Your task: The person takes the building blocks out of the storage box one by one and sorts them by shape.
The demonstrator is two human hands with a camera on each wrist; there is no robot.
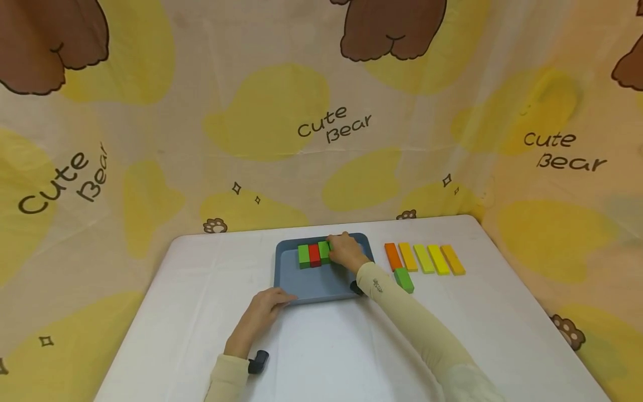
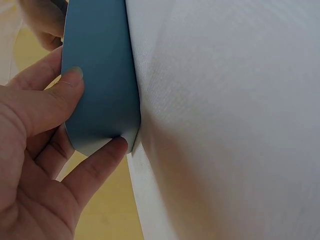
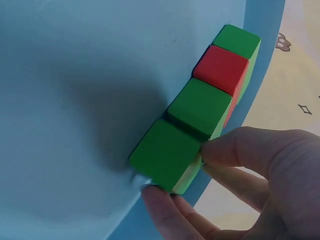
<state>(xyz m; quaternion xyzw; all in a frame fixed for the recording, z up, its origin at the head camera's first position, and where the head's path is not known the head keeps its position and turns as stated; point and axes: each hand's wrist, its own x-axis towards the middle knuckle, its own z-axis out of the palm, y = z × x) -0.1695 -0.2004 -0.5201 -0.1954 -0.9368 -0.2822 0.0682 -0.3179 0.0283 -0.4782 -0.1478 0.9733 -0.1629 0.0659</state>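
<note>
A blue-grey tray [image 1: 321, 286] lies on the white table. My left hand [image 1: 266, 304] grips its near left corner; in the left wrist view the thumb [image 2: 67, 95] lies against the tray wall [image 2: 102, 65]. Inside the tray, my right hand [image 1: 346, 251] pinches a green block [image 3: 165, 152] between thumb and fingers, at the end of a row. Beside that block stand another green block [image 3: 200, 106], a red block [image 3: 222, 69] and a further green block [image 3: 237, 40]. The head view shows the held block mostly hidden behind the right hand.
Right of the tray lie an orange block [image 1: 393, 257] and several yellowish blocks [image 1: 424, 258] side by side. A loose green block [image 1: 403, 280] sits nearer me, under the right forearm's far side. A printed cloth [image 1: 281, 167] hangs behind the table.
</note>
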